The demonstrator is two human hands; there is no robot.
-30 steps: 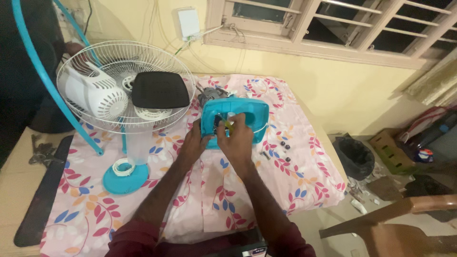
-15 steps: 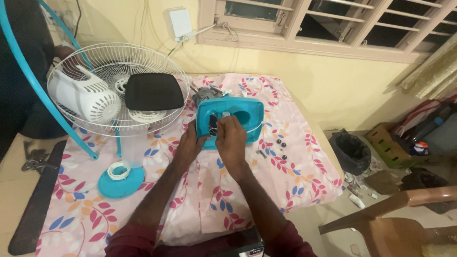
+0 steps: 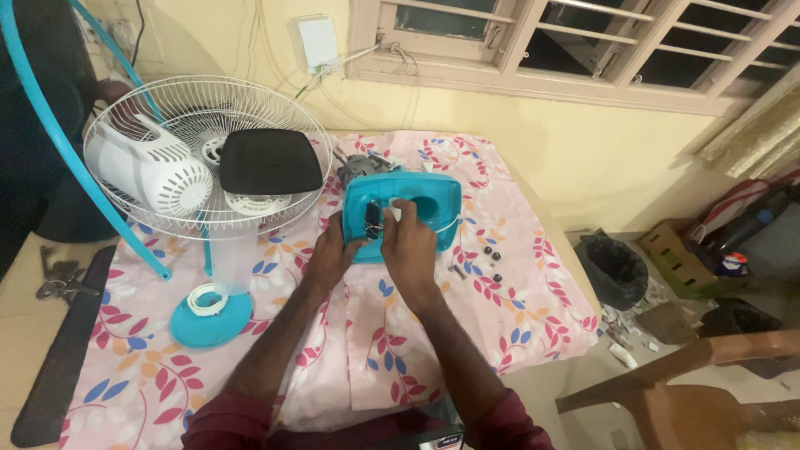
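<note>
Head view. Your left hand grips the near left edge of the turquoise plastic fan housing, fingers curled around its rim. Your right hand rests on the housing's middle, fingertips pinched at the small parts inside its opening; what they pinch cannot be told. The housing lies on the pink floral cloth covering the table, at the centre of the far half. Behind it sits a grey metal motor. To its left lies the white wire fan guard, carrying a white slotted plastic motor cover and a flat black rectangular box. Small dark screws lie just right of the housing. A turquoise round base stands near your left forearm.
</note>
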